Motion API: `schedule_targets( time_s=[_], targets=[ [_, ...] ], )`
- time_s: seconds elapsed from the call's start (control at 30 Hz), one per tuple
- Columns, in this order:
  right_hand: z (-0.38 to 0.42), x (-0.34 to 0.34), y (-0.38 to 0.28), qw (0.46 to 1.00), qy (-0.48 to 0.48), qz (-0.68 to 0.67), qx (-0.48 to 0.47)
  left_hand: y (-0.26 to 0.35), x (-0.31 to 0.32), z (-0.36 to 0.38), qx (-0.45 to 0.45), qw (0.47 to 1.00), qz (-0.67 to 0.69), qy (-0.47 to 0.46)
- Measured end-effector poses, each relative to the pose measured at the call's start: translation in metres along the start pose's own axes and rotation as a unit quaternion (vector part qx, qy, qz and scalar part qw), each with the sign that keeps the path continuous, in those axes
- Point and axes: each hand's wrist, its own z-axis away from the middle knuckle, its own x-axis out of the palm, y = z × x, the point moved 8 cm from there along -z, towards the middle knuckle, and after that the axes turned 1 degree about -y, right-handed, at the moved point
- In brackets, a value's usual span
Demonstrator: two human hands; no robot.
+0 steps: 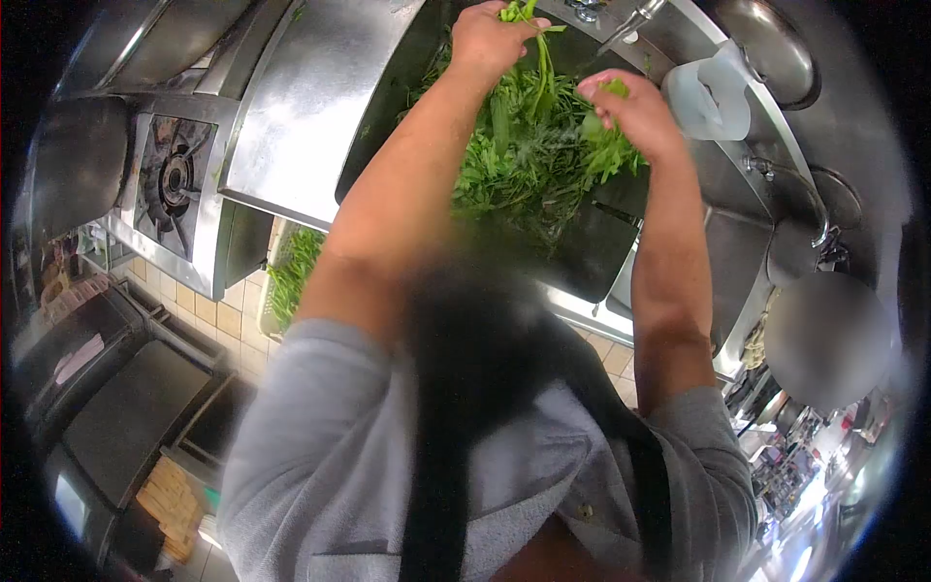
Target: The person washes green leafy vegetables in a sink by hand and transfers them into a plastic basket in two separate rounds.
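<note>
My left hand (pixel 488 41) is closed around the pale green stems of some leafy greens (pixel 543 82) at the far side of a metal sink. The stems poke out past my fingers, and the stalks hang down into the basin. Lower and to the right, my right hand (pixel 632 112) has its fingers curled around a leafy bunch (pixel 613 150). Beneath both hands a large heap of loose greens (pixel 509 165) lies in the sink (pixel 596 262). Some of it looks wet, and whitish streaks like water cross its middle.
A faucet (pixel 635 24) reaches over the sink's far edge. Right of it stand a translucent plastic container (pixel 713 102) and another basin (pixel 742 252) with a curved tap (pixel 819 209). To the left are a steel counter (pixel 305 107), a gas burner (pixel 175 179) and a crate of greens (pixel 291 276) lower down.
</note>
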Motion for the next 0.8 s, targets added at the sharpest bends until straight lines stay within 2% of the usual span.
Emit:
schedule_targets(
  time_s=[0.03, 0.07, 0.1, 0.17, 0.2, 0.27, 0.37, 0.43, 0.5, 0.6, 0.63, 0.7, 0.73, 0.77, 0.8],
  targets=[
    [0.004, 0.013, 0.001, 0.999, -0.025, 0.008, 0.021, 0.004, -0.001, 0.003, 0.0, 1.0, 0.0, 0.0],
    [0.006, 0.018, 0.0, 0.995, -0.012, 0.083, 0.045, 0.004, -0.004, 0.006, -0.018, 1.0, -0.002, 0.02],
    [0.006, 0.026, 0.001, 0.996, -0.015, 0.076, 0.035, 0.004, -0.006, 0.009, -0.035, 0.999, -0.003, 0.04],
    [-0.005, 0.028, 0.012, 0.986, 0.068, 0.153, -0.012, 0.004, -0.006, 0.013, -0.034, 0.998, 0.006, 0.053],
    [-0.009, 0.034, 0.015, 0.986, 0.068, 0.152, -0.011, 0.003, -0.007, 0.014, -0.034, 0.997, 0.015, 0.067],
    [-0.012, 0.031, 0.015, 0.967, 0.158, 0.199, -0.017, 0.001, -0.005, 0.016, -0.04, 0.997, 0.001, 0.063],
    [-0.015, 0.033, 0.01, 0.957, 0.195, 0.202, -0.067, -0.005, -0.002, 0.018, -0.047, 0.998, 0.007, 0.051],
    [-0.013, 0.031, 0.007, 0.955, 0.205, 0.207, -0.057, -0.011, 0.001, 0.019, -0.049, 0.998, 0.027, 0.043],
    [-0.016, 0.028, 0.008, 0.953, 0.214, 0.21, -0.048, -0.018, -0.003, 0.018, -0.054, 0.993, 0.079, 0.073],
    [-0.018, 0.008, 0.031, 0.961, 0.278, 0.009, 0.004, -0.028, -0.007, 0.022, -0.054, 0.985, 0.142, 0.083],
    [-0.017, 0.0, 0.047, 0.953, 0.271, -0.108, 0.078, -0.035, -0.01, 0.021, -0.054, 0.985, 0.142, 0.084],
    [-0.012, -0.022, 0.054, 0.933, 0.3, -0.192, 0.044, -0.048, -0.021, 0.016, -0.049, 0.967, 0.237, 0.082],
    [-0.011, -0.022, 0.051, 0.913, 0.254, -0.319, -0.007, -0.053, -0.022, 0.015, -0.066, 0.96, 0.264, 0.063],
    [-0.009, -0.021, 0.048, 0.879, 0.243, -0.409, 0.01, -0.054, -0.024, 0.015, -0.066, 0.96, 0.264, 0.063],
    [-0.004, -0.024, 0.041, 0.89, 0.228, -0.394, 0.012, -0.056, -0.024, 0.016, -0.076, 0.948, 0.303, 0.061]
  ],
)
